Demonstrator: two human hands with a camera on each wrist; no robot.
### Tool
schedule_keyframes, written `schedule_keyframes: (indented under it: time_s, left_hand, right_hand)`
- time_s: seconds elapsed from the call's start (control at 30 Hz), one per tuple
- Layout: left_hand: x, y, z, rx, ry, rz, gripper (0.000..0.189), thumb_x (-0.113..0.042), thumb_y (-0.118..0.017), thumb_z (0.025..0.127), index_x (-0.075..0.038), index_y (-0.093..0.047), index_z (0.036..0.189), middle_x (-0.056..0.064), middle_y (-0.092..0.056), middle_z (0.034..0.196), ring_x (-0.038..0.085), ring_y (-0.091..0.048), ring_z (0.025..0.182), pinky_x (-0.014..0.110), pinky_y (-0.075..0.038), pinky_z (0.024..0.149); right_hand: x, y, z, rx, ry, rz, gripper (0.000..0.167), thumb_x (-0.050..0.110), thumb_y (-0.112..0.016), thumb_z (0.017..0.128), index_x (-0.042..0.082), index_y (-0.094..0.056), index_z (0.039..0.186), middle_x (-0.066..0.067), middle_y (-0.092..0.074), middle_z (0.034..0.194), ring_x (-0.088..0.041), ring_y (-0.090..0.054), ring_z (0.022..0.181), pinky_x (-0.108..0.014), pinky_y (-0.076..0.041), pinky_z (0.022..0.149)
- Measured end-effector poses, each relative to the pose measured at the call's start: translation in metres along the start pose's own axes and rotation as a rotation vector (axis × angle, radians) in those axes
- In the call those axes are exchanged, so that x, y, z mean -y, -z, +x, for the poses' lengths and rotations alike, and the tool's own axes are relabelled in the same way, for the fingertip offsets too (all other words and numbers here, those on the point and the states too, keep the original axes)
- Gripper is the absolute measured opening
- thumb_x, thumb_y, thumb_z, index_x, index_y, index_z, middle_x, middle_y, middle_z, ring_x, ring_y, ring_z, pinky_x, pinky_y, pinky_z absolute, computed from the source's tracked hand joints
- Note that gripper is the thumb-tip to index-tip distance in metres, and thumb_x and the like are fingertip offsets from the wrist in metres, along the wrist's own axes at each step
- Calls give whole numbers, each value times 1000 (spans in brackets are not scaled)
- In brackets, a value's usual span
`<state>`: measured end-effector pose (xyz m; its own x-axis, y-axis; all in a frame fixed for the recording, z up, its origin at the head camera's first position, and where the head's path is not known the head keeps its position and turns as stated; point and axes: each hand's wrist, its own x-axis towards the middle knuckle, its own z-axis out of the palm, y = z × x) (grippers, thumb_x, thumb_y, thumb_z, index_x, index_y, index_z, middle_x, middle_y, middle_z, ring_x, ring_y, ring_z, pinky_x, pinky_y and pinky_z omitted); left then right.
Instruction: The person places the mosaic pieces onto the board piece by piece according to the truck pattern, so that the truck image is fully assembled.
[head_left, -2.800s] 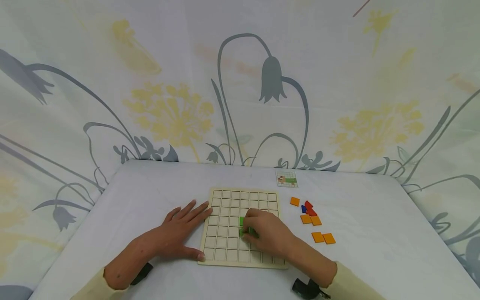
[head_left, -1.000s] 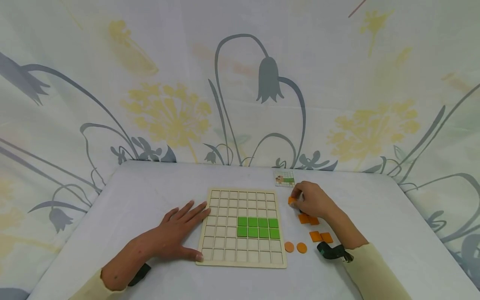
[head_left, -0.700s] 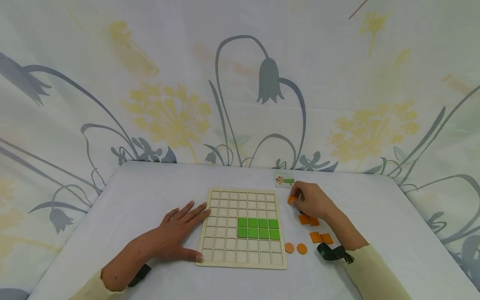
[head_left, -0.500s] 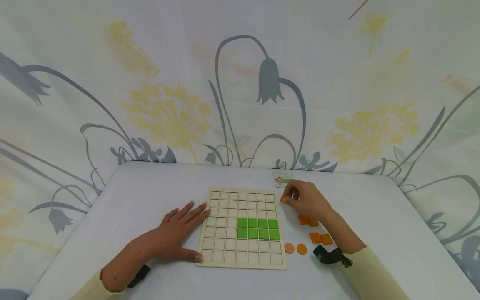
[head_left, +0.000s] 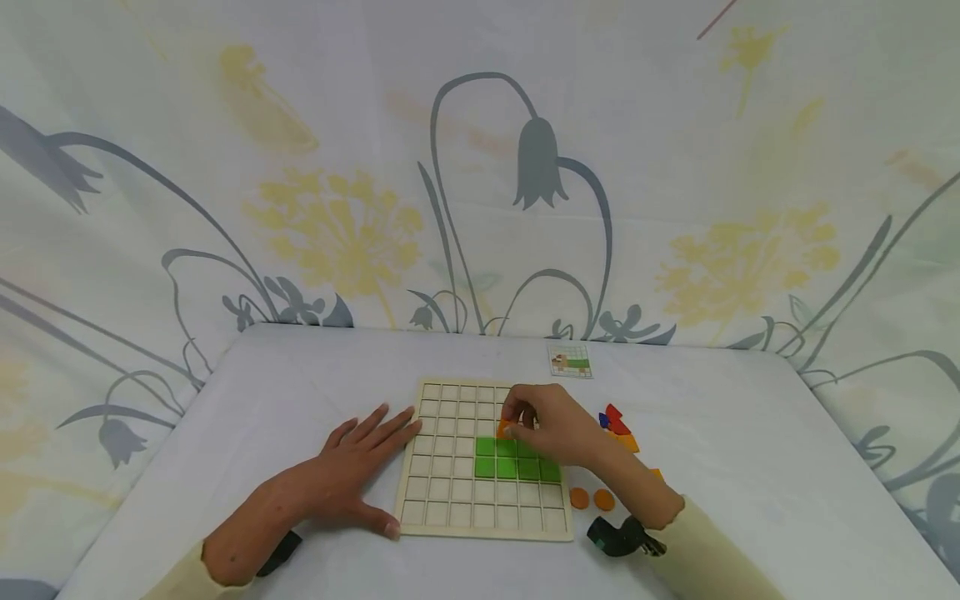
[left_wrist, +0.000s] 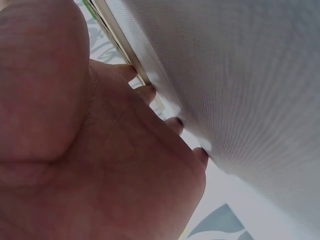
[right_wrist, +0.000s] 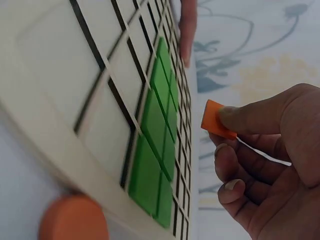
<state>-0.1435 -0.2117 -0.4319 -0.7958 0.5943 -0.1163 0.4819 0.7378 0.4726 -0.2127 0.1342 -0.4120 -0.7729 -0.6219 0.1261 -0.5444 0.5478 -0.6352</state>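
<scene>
In the head view, my left hand (head_left: 348, 475) lies with spread fingers along the left edge of a pale wooden grid board (head_left: 442, 417). The left wrist view shows its fingertips (left_wrist: 146, 93) by the board's side. Between thumb and fingers, my right hand (head_left: 558, 425) pinches an orange square tile (head_left: 503, 429). The right wrist view shows that tile (right_wrist: 212, 115) held apart from the board. Two rows of green square tiles (head_left: 496, 457) fill cells in the board's right half. Part of them is hidden under my right hand.
A small picture card (head_left: 570, 362) lies behind the board. Two orange discs (head_left: 603, 500) sit off its right front corner. Red pieces (head_left: 618, 426), a blue piece (head_left: 603, 421) and orange squares (head_left: 628, 443) lie farther right, partly covered by the right forearm.
My right hand first worked at the green tiles, then picked up an orange square right of the board. It has carried that square left over the board. My left hand has stayed nearly still.
</scene>
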Motion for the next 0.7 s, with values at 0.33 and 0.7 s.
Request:
schedule_keyframes:
  time_s: [0.33, 0.7]
  left_hand:
    - [-3, -2, 1, -18, 19, 43, 125, -77, -80, 74, -17, -26, 170, 6, -18, 178, 43, -8, 163, 72, -15, 122]
    - [-2, -4, 2, -18, 19, 53, 126, -80, -78, 74, -18, -25, 170, 5, -18, 178, 42, -8, 163, 72, -15, 122]
  right_hand:
    - [23, -23, 11, 59, 16, 1, 14, 11, -79, 97, 19, -69, 94, 13, -63, 82, -8, -56, 72, -26, -50, 67]
    - [33, -41, 15, 109, 48, 8, 14, 6, -80, 94, 17, -71, 92, 12, -65, 80, -5, -55, 68, -23, -50, 65]
